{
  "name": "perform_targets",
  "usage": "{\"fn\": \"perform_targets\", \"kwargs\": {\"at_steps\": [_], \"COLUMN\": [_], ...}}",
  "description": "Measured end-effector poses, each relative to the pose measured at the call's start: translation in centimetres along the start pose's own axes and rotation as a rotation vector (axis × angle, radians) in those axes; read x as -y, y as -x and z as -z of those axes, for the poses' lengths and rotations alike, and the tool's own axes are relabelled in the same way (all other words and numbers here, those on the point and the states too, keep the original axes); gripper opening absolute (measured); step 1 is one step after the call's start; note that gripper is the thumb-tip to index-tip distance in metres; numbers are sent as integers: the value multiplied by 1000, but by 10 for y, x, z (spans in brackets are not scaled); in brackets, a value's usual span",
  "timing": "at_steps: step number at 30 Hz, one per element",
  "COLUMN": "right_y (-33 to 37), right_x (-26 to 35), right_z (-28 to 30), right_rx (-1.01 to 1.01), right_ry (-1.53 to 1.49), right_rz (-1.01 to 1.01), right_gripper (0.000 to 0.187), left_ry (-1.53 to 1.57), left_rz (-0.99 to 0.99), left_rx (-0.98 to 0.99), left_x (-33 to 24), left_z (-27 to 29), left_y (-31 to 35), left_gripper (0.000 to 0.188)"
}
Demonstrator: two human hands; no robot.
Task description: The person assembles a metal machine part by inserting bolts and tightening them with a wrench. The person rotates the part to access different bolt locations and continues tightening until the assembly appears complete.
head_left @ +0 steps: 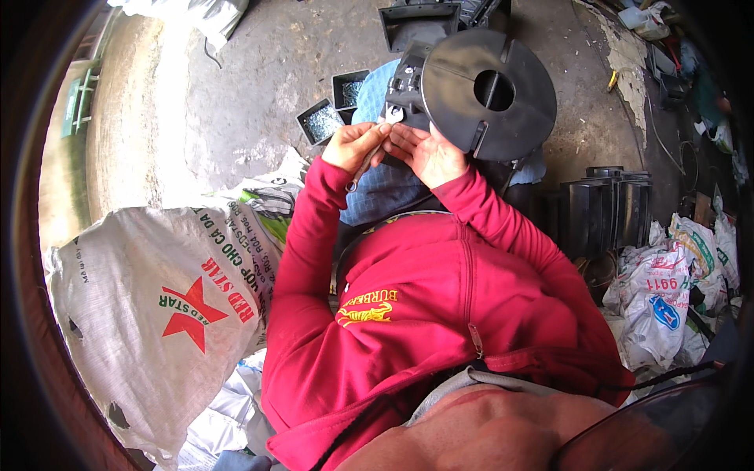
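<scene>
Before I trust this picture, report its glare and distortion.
In the head view, pale ground at far left is washed out; in the head view, a dull sheen lies on the black slotted disc; in the head view, fisheye curvature bends edges near the dark rim.

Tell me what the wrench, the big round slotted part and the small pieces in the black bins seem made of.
Wrench: metal, probably steel; its open end looks bright, its shaft duller and brownish.
Round slotted part: probably moulded plastic, black with a soft sheen; painted metal isn't ruled out.
Small pieces in the black bins: likely plated metal, from their silvery, bluish glint.
</scene>
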State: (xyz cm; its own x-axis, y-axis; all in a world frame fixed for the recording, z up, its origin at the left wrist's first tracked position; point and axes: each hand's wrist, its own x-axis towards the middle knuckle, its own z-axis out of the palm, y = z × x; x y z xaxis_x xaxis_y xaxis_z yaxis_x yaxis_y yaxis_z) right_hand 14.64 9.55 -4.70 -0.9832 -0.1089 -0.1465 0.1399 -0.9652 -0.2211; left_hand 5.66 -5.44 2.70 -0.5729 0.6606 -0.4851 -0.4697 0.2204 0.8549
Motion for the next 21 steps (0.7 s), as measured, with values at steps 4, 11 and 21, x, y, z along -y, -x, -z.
{"fn": "perform_targets", "kwargs": {"at_steps": [4, 11, 21], "right_y": [0, 13, 0], "right_x": [1, 5, 1], "right_z": [-1, 7, 10], "right_rx": [52, -109, -55], "right_ry": [16, 136, 52], "right_rz": [13, -121, 30], "right_gripper": [67, 62, 68], "left_ry": [72, 458, 252], "left_rz": [-59, -34, 0], "left_rx": [-13, -6, -144], "left_x": [18, 29, 6], "left_z": [-13, -48, -36], "left_y": [11, -5, -4], "left_gripper": [32, 30, 29]}}
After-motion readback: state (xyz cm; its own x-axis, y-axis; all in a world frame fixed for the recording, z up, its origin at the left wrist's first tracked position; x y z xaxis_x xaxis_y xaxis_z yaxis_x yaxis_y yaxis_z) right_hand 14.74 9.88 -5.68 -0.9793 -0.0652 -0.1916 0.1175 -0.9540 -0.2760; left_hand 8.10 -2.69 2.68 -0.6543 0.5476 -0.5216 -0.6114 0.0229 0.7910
